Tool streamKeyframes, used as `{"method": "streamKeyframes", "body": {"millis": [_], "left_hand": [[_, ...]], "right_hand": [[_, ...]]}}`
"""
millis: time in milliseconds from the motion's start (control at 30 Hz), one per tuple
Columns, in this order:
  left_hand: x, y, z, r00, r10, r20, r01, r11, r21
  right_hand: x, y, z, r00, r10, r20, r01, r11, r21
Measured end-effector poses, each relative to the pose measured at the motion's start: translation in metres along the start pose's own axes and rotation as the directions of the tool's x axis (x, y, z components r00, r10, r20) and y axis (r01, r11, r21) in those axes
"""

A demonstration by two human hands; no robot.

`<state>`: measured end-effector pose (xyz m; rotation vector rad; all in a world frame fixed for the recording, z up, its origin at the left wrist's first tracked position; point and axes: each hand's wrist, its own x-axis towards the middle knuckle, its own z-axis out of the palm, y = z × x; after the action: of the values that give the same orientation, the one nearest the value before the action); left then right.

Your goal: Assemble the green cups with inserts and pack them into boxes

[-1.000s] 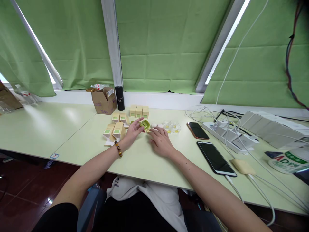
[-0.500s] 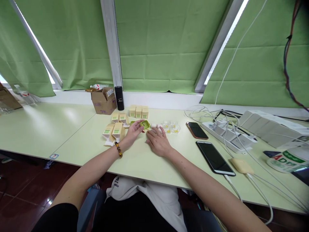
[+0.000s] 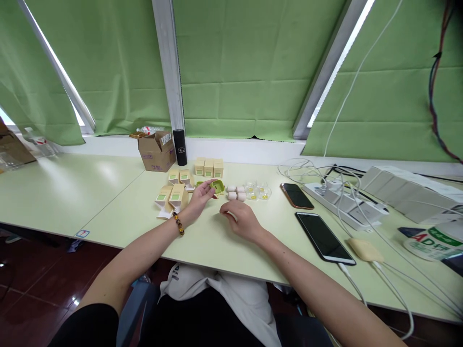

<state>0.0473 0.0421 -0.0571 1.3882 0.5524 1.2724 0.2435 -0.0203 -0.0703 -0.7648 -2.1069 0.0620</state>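
Note:
My left hand (image 3: 198, 200), a beaded bracelet on its wrist, grips a small green open case (image 3: 218, 185) tilted above the table. Another green piece (image 3: 199, 183) shows in part behind the fingers. My right hand (image 3: 241, 220) is curled low over the table, fingertips pressed together; whatever they may hold is hidden. Just beyond it several small pinkish-white cylinders (image 3: 237, 193) stand grouped, with clear cups with yellow centres (image 3: 257, 191) to their right. Left of my left hand are opened cream boxes with green labels (image 3: 170, 196), flaps out.
Three closed cream boxes (image 3: 209, 168) stand in a row behind. Farther back are a cardboard box (image 3: 156, 153) and a black bottle (image 3: 179, 147). To the right lie two phones (image 3: 324, 238), a power strip (image 3: 343, 205) with tangled cables, and a cream charger (image 3: 366, 250).
My right hand has drawn back toward me from the pinkish-white cylinders, uncovering them, and its fingers have curled in. My left hand stays in place with the green case.

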Motion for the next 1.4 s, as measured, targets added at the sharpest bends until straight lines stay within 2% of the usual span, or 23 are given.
{"method": "streamKeyframes", "body": {"millis": [67,133,267,400,567,667,767,900,967,1133,1400], "left_hand": [[-0.001,0.000,0.000,1.000,-0.010,0.004,0.010,1.000,0.006],[-0.001,0.000,0.000,1.000,-0.019,0.016,0.018,1.000,0.013],[-0.003,0.001,0.002,0.998,-0.031,0.057,0.028,0.999,0.046],[-0.003,0.001,0.003,0.995,-0.050,0.090,0.046,0.998,0.039],[-0.003,-0.004,0.001,0.982,-0.104,0.159,0.101,0.994,0.027],[-0.003,-0.006,0.001,0.972,-0.119,0.202,0.114,0.993,0.037],[-0.005,-0.005,0.003,0.968,-0.123,0.219,0.117,0.992,0.039],[-0.006,-0.004,0.003,0.966,-0.124,0.227,0.117,0.992,0.046],[-0.006,-0.004,0.004,0.965,-0.120,0.235,0.111,0.992,0.054],[-0.007,-0.003,0.005,0.959,-0.103,0.265,0.088,0.994,0.068],[-0.009,0.002,0.005,0.956,-0.118,0.270,0.099,0.992,0.083]], "right_hand": [[0.001,-0.006,-0.004,0.995,0.092,-0.045,-0.080,0.974,0.211],[0.003,-0.008,-0.006,0.973,0.215,-0.084,-0.169,0.912,0.375],[0.008,-0.005,-0.008,0.893,0.433,-0.120,-0.281,0.747,0.603],[0.010,0.002,-0.012,0.831,0.539,-0.140,-0.303,0.649,0.698],[0.011,0.005,-0.016,0.802,0.579,-0.145,-0.299,0.600,0.742],[0.011,0.004,-0.016,0.811,0.566,-0.147,-0.301,0.620,0.724],[0.009,0.002,-0.014,0.827,0.532,-0.182,-0.310,0.702,0.641],[0.006,-0.002,-0.013,0.878,0.383,-0.289,-0.271,0.893,0.359],[0.005,-0.003,-0.013,0.905,0.293,-0.310,-0.228,0.946,0.228],[0.006,-0.004,-0.014,0.929,0.200,-0.311,-0.167,0.977,0.130],[0.006,-0.006,-0.014,0.933,0.162,-0.322,-0.137,0.986,0.098]]}}
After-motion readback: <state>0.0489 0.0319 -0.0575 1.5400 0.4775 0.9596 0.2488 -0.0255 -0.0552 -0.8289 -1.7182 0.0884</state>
